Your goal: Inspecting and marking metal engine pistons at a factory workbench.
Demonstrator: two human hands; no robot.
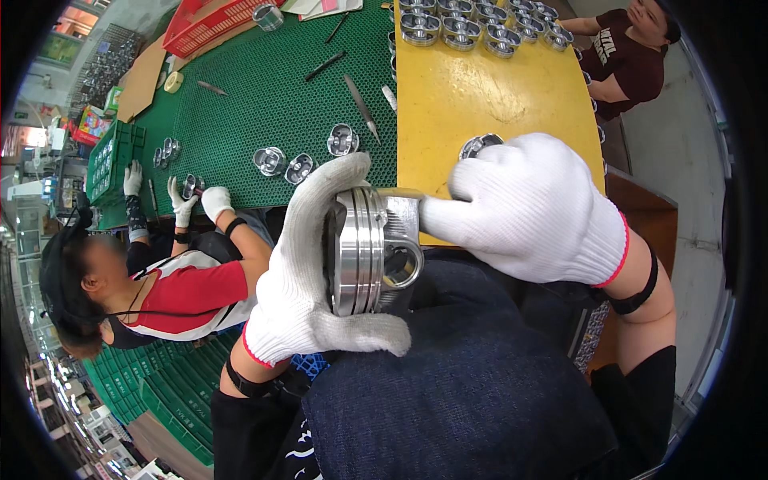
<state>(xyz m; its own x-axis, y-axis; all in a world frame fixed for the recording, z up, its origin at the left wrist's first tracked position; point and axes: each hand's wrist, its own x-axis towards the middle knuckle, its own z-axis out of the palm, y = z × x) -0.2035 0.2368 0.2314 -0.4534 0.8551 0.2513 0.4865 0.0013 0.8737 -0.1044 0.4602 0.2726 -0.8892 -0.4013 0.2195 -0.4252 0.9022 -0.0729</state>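
Note:
A shiny metal engine piston (360, 252) is gripped in my left hand (296, 264), which wears a white knitted glove. Fingers and thumb wrap around its crown; the ring grooves and the round pin hole show, turned to the right. My right hand (532, 208), also in a white glove, has one digit stretched out against the piston's skirt. Its other fingers are curled, and whether they hold anything is hidden. Just beyond that hand, a second piston (478, 146) shows on the yellow tabletop (496, 96), partly covered by the glove.
Several pistons (460, 32) stand in rows at the far end. More pistons (299, 168) sit on the green mat (264, 104), with dark pen-like tools (362, 108). A red crate (212, 28) stands far left. Co-workers are at left and far right; a gloved co-worker's hand (182, 200) touches a piston.

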